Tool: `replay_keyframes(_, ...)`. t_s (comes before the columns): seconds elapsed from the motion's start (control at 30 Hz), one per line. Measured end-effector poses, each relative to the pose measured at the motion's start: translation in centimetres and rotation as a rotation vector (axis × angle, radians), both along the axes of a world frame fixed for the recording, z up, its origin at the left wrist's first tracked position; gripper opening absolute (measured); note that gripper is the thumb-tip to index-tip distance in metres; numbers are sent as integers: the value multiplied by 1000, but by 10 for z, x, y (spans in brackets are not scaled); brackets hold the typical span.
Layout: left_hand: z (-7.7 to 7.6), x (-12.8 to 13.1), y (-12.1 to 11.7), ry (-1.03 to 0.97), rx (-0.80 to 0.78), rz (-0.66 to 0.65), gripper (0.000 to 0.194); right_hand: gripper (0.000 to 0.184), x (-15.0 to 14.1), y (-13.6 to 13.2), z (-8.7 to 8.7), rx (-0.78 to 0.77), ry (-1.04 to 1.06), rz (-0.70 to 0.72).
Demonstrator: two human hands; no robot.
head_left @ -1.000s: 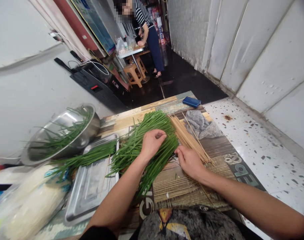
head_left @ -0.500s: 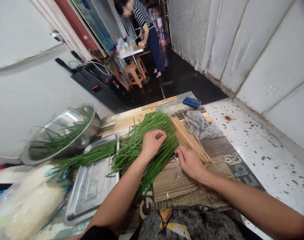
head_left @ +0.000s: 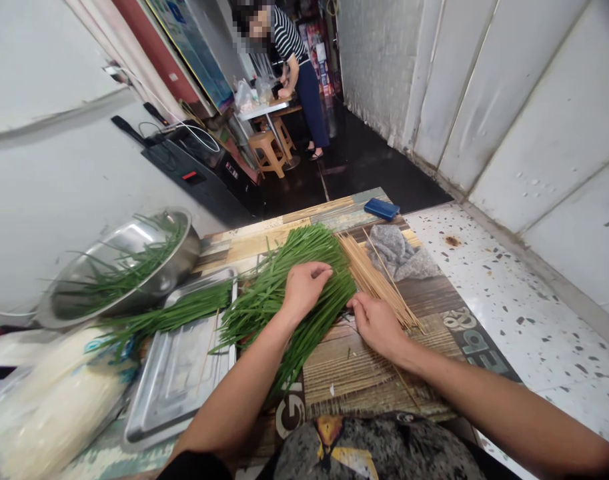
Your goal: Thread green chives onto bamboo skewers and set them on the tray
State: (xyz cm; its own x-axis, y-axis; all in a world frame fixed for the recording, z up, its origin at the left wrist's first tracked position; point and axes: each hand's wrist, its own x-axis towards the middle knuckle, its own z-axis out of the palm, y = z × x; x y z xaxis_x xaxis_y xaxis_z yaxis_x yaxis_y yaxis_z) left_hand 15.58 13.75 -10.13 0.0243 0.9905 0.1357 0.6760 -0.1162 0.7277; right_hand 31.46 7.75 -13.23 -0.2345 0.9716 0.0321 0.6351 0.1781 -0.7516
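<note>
A thick pile of garlic chives [head_left: 284, 293] lies on the wood-patterned table [head_left: 354, 383]. My left hand [head_left: 307, 288] rests over it with thumb and forefinger closed in a pinch on chives, though the fingertips partly hide what is between them. By the cut ends of the pile, my right hand [head_left: 379, 323] is closed, its fingers pressed together. A thin bamboo skewer [head_left: 408, 389] runs out from beneath that wrist, apparently held in the hand. Just beyond my right hand is a heap of bamboo skewers [head_left: 377, 280].
Left of the pile, a metal tray [head_left: 177, 373] holds more chives and a skewer. Behind it stands a steel basin [head_left: 184, 247] of chives, and a plastic-wrapped pale bundle [head_left: 64, 400] sits nearby. A grey cloth [head_left: 399, 253] and blue box [head_left: 381, 209] lie far right. A person [head_left: 304, 87] bends over another table.
The view has shifted slightly. Both hands keep almost the same place and grip at the chives.
</note>
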Motion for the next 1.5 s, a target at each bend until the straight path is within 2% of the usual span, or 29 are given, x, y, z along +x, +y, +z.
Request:
replay_keyframes(0.77, -4, -2, -3, -22, 69, -29, 13, 29, 1, -2, 3, -1, -30, 6)
replay_keyframes(0.93, -2, -4, -5, -9, 66, -106, 13, 29, 1, -2, 1, -5, -26, 11)
replay_keyframes(1.1, 14, -14, -17, 92, 47, -249, 22, 29, 3, -2, 0, 70, -32, -3)
replay_keyframes(1.27, 27, -26, -35, 34, 85, -174, 34, 28, 8, -2, 13, 211, 46, 97)
replay_keyframes(1.4, 32, -38, -45, -54, 107, -258, 32, 29, 9, -4, 32, 367, 47, 170)
replay_keyframes(1.5, 30, -49, -52, -106, 90, -288, 30, 31, 9, 0, 55, 482, -2, 109)
